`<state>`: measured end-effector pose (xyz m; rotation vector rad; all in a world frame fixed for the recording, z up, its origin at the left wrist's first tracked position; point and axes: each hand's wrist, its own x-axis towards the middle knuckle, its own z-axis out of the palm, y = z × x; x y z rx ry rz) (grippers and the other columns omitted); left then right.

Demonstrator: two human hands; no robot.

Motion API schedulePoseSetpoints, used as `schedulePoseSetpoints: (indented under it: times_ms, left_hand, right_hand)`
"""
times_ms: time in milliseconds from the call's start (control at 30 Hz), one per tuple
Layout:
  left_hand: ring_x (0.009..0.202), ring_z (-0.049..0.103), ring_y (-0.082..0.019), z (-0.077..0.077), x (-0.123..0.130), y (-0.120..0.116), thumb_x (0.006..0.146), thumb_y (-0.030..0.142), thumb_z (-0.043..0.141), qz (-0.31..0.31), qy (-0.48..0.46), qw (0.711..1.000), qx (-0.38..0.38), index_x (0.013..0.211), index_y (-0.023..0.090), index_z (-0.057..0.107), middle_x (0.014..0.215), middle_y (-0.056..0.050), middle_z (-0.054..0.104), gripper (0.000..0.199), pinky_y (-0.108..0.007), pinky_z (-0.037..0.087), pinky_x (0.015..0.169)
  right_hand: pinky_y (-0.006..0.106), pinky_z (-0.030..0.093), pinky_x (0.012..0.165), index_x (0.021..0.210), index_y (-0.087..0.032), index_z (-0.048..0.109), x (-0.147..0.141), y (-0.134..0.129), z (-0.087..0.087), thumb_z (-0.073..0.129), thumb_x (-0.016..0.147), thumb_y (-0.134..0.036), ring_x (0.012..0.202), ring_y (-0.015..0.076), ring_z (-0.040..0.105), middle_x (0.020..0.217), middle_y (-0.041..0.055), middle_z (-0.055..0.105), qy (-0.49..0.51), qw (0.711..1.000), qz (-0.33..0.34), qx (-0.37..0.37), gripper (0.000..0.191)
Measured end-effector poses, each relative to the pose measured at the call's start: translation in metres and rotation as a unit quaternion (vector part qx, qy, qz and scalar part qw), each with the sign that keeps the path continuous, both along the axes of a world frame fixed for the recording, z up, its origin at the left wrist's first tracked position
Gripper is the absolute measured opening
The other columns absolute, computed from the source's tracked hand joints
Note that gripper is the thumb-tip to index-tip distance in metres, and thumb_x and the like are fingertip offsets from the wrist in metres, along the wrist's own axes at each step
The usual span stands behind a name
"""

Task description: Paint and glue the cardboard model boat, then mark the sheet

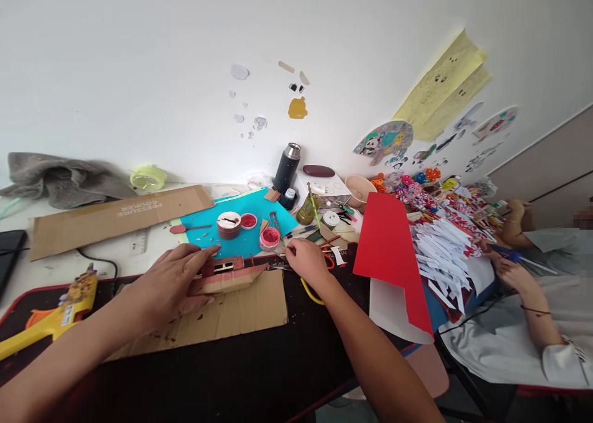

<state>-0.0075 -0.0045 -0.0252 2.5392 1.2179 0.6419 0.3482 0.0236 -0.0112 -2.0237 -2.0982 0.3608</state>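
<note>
My left hand (178, 281) is wrapped round the left end of a small cardboard boat model (231, 280), partly painted red, above a flat cardboard piece (259, 305). At the right of the model, my right hand (306, 259) has its fingers pinched together close to a thin stick; what they hold is too small to name. Behind the hands, a blue sheet (199, 225) bears a jar with a white top (228, 223) and an open pot of red paint (269, 238). Scissors with red and yellow handles (312, 292) lie beside my right hand.
A yellow glue gun (60, 324) lies at the left. Behind stand a long cardboard strip (120, 216) and a black flask (287, 167). Red card (386, 244) and white paper strips (440, 259) are at the right, near another person's hands (514, 275).
</note>
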Motion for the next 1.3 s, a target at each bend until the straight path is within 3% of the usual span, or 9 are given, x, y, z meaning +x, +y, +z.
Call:
schedulePoseSetpoints:
  times_ms: [167,433,567,733,833,967,1067,1167,1300]
  left_hand:
    - [0.129,0.065,-0.038,-0.010,-0.004,0.004,0.095,0.051,0.074,-0.011,0.031,0.999,0.021,0.169,0.022,0.047,0.126,-0.013,0.080,0.084,-0.046,0.052,0.110]
    - [0.141,0.060,-0.040,-0.010,-0.007,-0.004,0.093,0.065,0.080,-0.022,0.042,0.999,0.008,0.179,0.029,0.032,0.153,-0.017,0.069,0.105,-0.050,0.049,0.116]
    - [0.148,0.056,-0.043,0.016,-0.008,-0.005,0.092,0.085,0.071,-0.035,0.002,0.999,0.008,0.179,0.030,0.032,0.163,-0.018,0.063,0.110,-0.053,0.049,0.118]
    - [0.119,0.071,-0.035,0.069,0.015,-0.023,0.102,0.075,0.062,0.074,-0.123,0.987,-0.065,0.136,0.026,0.077,0.122,-0.011,0.082,0.061,-0.049,0.054,0.109]
    - [0.102,0.074,-0.030,0.086,0.033,-0.038,0.097,0.072,0.071,0.095,-0.250,0.937,-0.224,0.122,0.028,0.081,0.111,-0.007,0.083,0.052,-0.038,0.060,0.090]
    - [0.093,0.075,-0.026,0.086,0.045,-0.045,0.088,0.067,0.086,0.062,-0.428,0.819,-0.377,0.109,0.026,0.083,0.104,-0.007,0.082,0.046,-0.035,0.060,0.083]
    - [0.083,0.072,-0.021,0.082,0.046,-0.043,0.081,0.060,0.096,0.084,-0.500,0.764,-0.400,0.094,0.022,0.082,0.093,-0.006,0.080,0.043,-0.029,0.055,0.071]
    - [0.077,0.071,-0.017,0.085,0.046,-0.042,0.076,0.054,0.101,0.089,-0.527,0.746,-0.398,0.090,0.021,0.084,0.088,-0.005,0.080,0.040,-0.025,0.054,0.067]
    - [0.074,0.073,-0.015,0.093,0.049,-0.045,0.070,0.048,0.106,0.096,-0.584,0.703,-0.395,0.088,0.021,0.086,0.085,-0.005,0.082,0.038,-0.022,0.057,0.066]
  right_hand:
    - [0.032,0.050,0.082,0.087,-0.022,0.077,0.005,-0.005,-0.001,0.069,0.102,-0.027,0.097,0.0280,0.079,0.100,0.0116,0.085,0.093,0.995,-0.030,0.035,0.018]
    - [0.029,0.052,0.057,0.082,-0.026,0.065,0.004,-0.037,0.012,0.059,0.101,-0.055,0.051,0.0205,0.068,0.057,-0.0032,0.064,0.316,0.948,-0.026,0.028,0.035]
    - [0.028,0.051,0.052,0.081,-0.026,0.066,-0.011,-0.056,0.023,0.066,0.095,-0.056,0.050,0.0171,0.065,0.066,-0.0025,0.066,0.377,0.926,0.013,0.013,0.034]
    - [0.025,0.047,0.053,0.077,-0.025,0.066,-0.036,-0.077,0.044,0.072,0.097,-0.039,0.058,0.0150,0.062,0.068,-0.0025,0.065,0.407,0.906,0.097,0.053,0.025]
    - [0.025,0.048,0.059,0.075,-0.025,0.065,-0.052,-0.086,0.056,0.073,0.097,-0.030,0.063,0.0147,0.062,0.071,-0.0019,0.067,0.393,0.902,0.151,0.093,0.023]
    - [0.026,0.050,0.062,0.077,-0.025,0.065,-0.070,-0.092,0.062,0.073,0.096,-0.025,0.067,0.0155,0.064,0.073,-0.0011,0.069,0.383,0.895,0.198,0.115,0.021]
    - [0.027,0.051,0.063,0.078,-0.025,0.066,-0.076,-0.095,0.062,0.073,0.096,-0.025,0.069,0.0166,0.066,0.075,-0.0003,0.069,0.385,0.894,0.204,0.108,0.020]
    - [0.027,0.052,0.061,0.079,-0.024,0.066,-0.078,-0.098,0.061,0.074,0.099,-0.032,0.063,0.0151,0.066,0.076,-0.0008,0.069,0.436,0.880,0.182,0.051,0.023]
    - [0.025,0.050,0.049,0.098,-0.024,0.070,-0.078,-0.102,0.060,0.075,0.103,-0.057,0.047,0.0116,0.064,0.078,-0.0020,0.071,0.586,0.799,0.126,-0.052,0.034]
